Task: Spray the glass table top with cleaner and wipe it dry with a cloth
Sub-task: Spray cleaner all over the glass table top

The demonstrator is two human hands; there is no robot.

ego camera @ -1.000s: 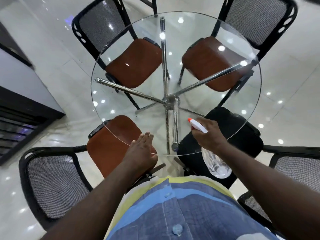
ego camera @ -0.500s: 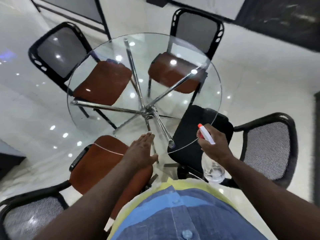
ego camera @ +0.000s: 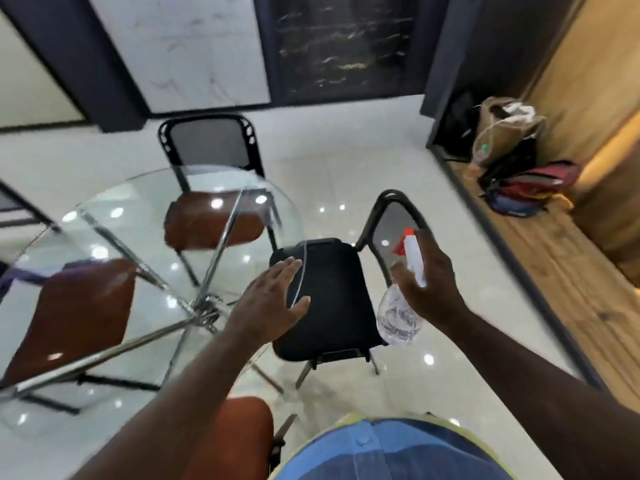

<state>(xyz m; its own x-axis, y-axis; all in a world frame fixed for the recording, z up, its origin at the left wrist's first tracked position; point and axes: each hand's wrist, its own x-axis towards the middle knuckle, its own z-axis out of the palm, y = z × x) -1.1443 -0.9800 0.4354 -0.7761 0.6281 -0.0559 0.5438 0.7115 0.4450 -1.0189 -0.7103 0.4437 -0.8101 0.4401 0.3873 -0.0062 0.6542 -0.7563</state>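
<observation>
Now: right hand (ego camera: 433,289) clamped round spray bottle (ego camera: 394,317), held off to side of glass counter (ego camera: 114,216), above black chair (ego camera: 329,271). Left hand (ego camera: 273,299) flat, fingers straight, at counter rim; contact unclear. Likely spraying step: aim nozzle at glass, mist evenly. No cloth visible.

spray bottle (ego camera: 398,318): clear body, white head, red nozzle | table top (ego camera: 114,209): clear glass | table legs (ego camera: 224,237): shiny chrome | black seat (ego camera: 329,296): plain black | brown seats (ego camera: 211,223): rust-brown | chair backs (ego camera: 211,142): black mesh | floor (ego camera: 346,161): glossy white | shirt (ego camera: 398,459): blue bands, yellow edge | bench (ego camera: 561,271): brown wood grain | bags (ego camera: 526,192): red, blue, yellow
</observation>
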